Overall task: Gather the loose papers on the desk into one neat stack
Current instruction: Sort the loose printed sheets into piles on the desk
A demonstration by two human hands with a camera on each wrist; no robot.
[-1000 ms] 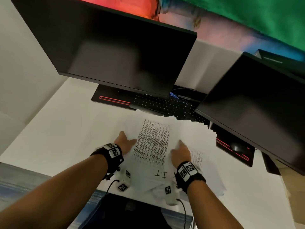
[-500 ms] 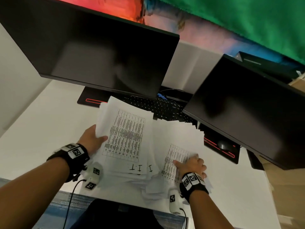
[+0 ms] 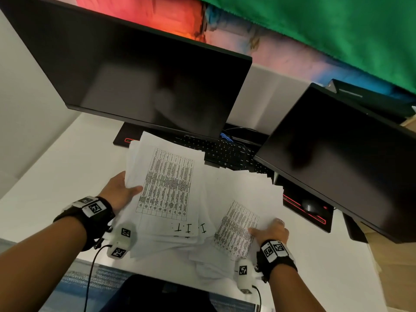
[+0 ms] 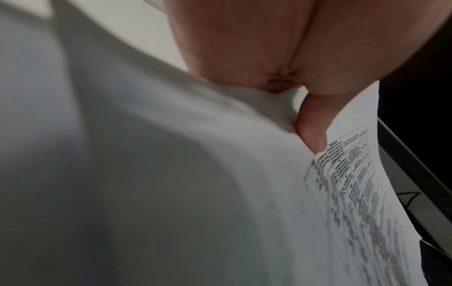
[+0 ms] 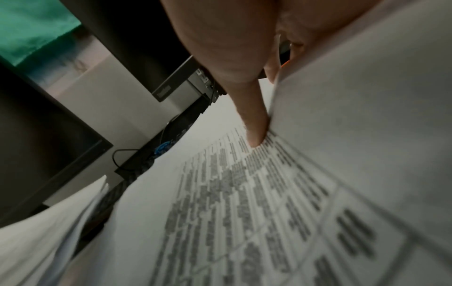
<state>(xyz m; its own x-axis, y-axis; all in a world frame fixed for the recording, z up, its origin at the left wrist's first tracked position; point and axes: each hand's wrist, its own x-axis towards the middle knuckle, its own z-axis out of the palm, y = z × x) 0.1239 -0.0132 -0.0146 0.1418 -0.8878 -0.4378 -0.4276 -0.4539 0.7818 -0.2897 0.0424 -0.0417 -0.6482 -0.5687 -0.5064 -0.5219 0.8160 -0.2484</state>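
Note:
A thick bundle of white papers, the top sheet printed with a table, is tilted up off the white desk. My left hand grips its left edge, thumb on top, fingers hidden beneath. More loose papers fan out to the right, one with a printed table. My right hand pinches the right edge of these sheets, thumb pressing on the print. The sheets overlap unevenly, lower edges near the desk's front.
Two dark monitors hang over the back of the desk. A black keyboard lies under them, partly covered by paper. A mouse sits on a red-trimmed pad at right. A dark chair is below the desk edge.
The papers lay flat under both hands a second ago. My left hand has since lifted the left bundle up at an angle, and my right hand slid right onto the fanned sheets.

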